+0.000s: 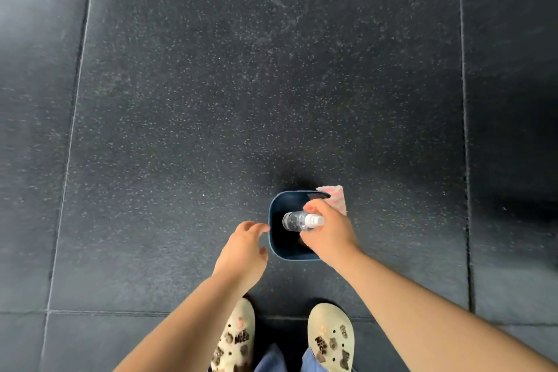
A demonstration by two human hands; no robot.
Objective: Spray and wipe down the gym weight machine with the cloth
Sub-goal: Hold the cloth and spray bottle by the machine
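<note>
Gripping a clear plastic spray bottle (297,221) over a rounded dark-blue bin (276,246) on speckled rubber floor (211,84), the right hand (329,229) also holds a pink-striped cloth (337,198), while the left hand (243,251) hovers loosely spread beside the rim.

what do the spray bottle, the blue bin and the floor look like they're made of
Spray bottle: clear, glossy plastic by the look, see-through body with a white cap. Blue bin: probably moulded plastic, with a smooth matte wall and rounded corners. Floor: likely rubber tiles, dark and matte with pale speckles and visible seams.
</note>
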